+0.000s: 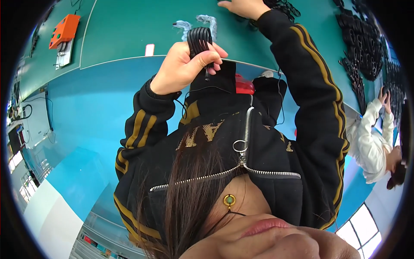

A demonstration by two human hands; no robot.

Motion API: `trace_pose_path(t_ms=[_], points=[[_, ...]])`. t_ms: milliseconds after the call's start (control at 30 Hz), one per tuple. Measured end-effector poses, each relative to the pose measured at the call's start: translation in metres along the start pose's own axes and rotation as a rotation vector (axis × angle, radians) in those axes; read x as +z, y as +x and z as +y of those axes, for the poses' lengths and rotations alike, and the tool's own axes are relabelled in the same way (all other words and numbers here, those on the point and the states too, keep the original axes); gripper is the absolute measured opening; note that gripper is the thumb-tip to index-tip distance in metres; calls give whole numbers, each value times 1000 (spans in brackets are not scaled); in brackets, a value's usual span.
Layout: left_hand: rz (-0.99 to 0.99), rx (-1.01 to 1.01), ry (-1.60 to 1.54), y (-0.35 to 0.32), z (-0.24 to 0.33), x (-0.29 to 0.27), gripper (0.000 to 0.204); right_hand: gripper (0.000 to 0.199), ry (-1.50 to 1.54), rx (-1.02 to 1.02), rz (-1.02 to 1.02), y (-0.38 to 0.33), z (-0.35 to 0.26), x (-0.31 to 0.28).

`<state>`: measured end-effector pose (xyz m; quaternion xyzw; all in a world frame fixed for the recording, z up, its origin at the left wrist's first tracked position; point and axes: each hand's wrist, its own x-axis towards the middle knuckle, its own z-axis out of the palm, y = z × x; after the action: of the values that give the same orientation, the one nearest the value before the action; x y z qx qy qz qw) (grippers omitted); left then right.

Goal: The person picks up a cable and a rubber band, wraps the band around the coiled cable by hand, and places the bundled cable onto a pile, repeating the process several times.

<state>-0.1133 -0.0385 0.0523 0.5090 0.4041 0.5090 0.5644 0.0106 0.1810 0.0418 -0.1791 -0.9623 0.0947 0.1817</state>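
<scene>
My left hand (183, 67) is closed round a coil of black cable (199, 39), held just over the near edge of the green table (125, 30). The loops stand up side by side above the fingers, and a short cable end hangs below them. Farther off to the right, my right hand (246, 7) reaches over the tabletop with a digit stretched out to the left. The top of the picture cuts off part of it, and nothing shows in its grasp. Next to that wrist lies a heap of black cables (286, 9).
Two pale blue, fuzzy bent strips (209, 26) lie behind the coil. A red-edged white card (149, 50) is near the table edge. An orange box (64, 31) with buttons stands far left. Black cable bundles (362, 43) fill the right side, where a white-sleeved person (373, 138) works.
</scene>
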Motion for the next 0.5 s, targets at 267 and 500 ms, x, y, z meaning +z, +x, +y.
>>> trace_pose_path(t_ms=[267,500], points=[[96,42,-22,4,-6,-13,18,20,156,226,-155,12,-4,-4],[271,142,267,30,-18,-4,19,26,863,370,-368,-75,-45,-50]])
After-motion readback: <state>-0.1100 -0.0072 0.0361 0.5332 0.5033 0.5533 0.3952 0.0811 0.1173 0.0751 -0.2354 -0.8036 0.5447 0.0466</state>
